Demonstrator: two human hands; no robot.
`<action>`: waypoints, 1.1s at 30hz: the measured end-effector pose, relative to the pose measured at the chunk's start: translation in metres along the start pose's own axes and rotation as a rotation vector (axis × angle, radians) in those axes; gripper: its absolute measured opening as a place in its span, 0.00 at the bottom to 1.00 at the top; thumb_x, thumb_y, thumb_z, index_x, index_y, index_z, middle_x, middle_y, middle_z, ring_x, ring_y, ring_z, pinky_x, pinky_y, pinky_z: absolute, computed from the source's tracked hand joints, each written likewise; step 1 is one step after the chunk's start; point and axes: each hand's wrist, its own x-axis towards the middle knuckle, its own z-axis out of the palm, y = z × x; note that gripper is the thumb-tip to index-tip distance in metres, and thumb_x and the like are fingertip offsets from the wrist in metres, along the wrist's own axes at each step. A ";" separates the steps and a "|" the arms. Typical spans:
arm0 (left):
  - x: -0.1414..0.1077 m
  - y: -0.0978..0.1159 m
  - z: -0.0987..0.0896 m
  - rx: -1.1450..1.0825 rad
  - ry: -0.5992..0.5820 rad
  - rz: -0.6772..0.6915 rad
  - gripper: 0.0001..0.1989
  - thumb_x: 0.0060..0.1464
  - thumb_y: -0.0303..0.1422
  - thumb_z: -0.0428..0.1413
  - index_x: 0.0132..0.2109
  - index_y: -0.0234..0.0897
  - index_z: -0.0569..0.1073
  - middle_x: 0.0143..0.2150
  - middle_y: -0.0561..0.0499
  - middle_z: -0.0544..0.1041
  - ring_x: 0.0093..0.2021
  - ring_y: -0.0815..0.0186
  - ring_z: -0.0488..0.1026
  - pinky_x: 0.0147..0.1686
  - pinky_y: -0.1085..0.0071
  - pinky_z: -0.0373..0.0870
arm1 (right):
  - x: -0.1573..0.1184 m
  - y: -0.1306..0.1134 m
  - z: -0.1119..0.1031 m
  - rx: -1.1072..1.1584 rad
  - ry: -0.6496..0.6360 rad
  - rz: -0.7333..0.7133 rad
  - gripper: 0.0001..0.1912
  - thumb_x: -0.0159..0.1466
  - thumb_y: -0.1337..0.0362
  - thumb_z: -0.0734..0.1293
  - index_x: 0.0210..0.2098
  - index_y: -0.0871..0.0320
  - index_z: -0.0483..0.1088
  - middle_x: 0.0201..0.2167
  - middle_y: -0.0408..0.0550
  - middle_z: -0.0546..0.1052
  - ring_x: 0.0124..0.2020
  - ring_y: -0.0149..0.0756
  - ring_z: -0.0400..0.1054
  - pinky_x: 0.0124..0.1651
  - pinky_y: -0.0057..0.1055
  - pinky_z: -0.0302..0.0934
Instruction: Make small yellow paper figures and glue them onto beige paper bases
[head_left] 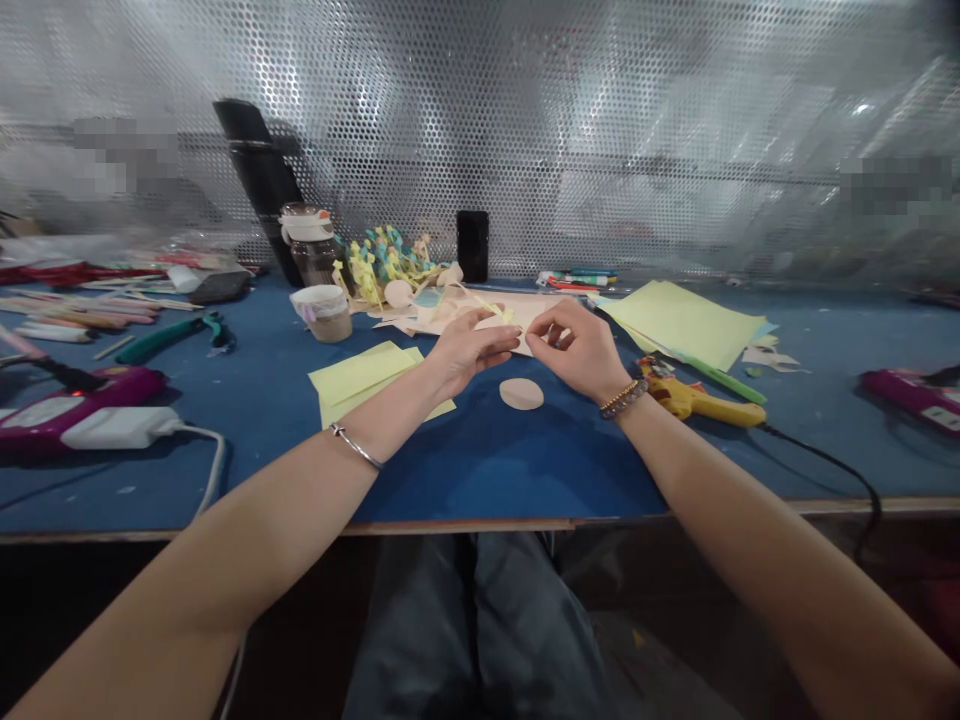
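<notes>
My left hand [474,350] is over the middle of the table, its fingers closed around a small yellow paper piece [504,315] that shows above the fingertips. Close by on its right, my right hand [568,340] is closed in a pinch; whatever lies between thumb and forefinger is too small to make out. Below the two hands a pale pink paper circle [522,394] lies flat on the blue tabletop. Behind them are pink paper sheets and scraps [525,305]. Folded yellow paper [360,378] sits under my left forearm.
A yellow glue gun [705,405] with a cord lies beside my right wrist, near yellow sheets [686,320]. At the back stand paper flowers [382,262], a paper cup [324,315], a bottle [309,245] and a phone [472,245]. Pliers [169,338] and a purple power strip [90,405] are left.
</notes>
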 end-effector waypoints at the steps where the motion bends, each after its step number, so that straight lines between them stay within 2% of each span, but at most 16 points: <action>1: 0.000 0.000 0.000 0.003 0.003 0.002 0.29 0.39 0.29 0.63 0.51 0.38 0.64 0.34 0.49 0.74 0.35 0.68 0.73 0.38 0.70 0.67 | 0.000 0.000 0.000 0.003 -0.001 -0.002 0.03 0.57 0.65 0.63 0.29 0.57 0.68 0.29 0.44 0.70 0.26 0.29 0.61 0.28 0.28 0.58; 12: -0.001 -0.002 0.000 0.019 0.015 -0.013 0.29 0.41 0.29 0.62 0.51 0.38 0.62 0.29 0.52 0.73 0.29 0.71 0.71 0.37 0.69 0.67 | 0.000 -0.003 -0.003 -0.061 -0.015 -0.061 0.05 0.57 0.64 0.64 0.33 0.56 0.70 0.30 0.45 0.70 0.26 0.29 0.62 0.29 0.28 0.59; 22: -0.001 -0.004 -0.003 0.016 0.025 -0.002 0.33 0.39 0.30 0.63 0.53 0.36 0.61 0.33 0.49 0.74 0.33 0.67 0.73 0.40 0.66 0.67 | -0.001 -0.003 -0.002 -0.094 0.010 -0.091 0.07 0.59 0.62 0.63 0.31 0.56 0.73 0.29 0.45 0.72 0.25 0.29 0.63 0.28 0.29 0.58; 33: -0.004 -0.006 0.000 0.038 0.047 0.023 0.31 0.40 0.29 0.63 0.53 0.36 0.61 0.33 0.47 0.75 0.33 0.66 0.74 0.38 0.66 0.69 | -0.002 -0.003 0.000 -0.133 0.043 -0.100 0.08 0.58 0.59 0.64 0.30 0.55 0.73 0.28 0.46 0.74 0.23 0.32 0.64 0.26 0.31 0.58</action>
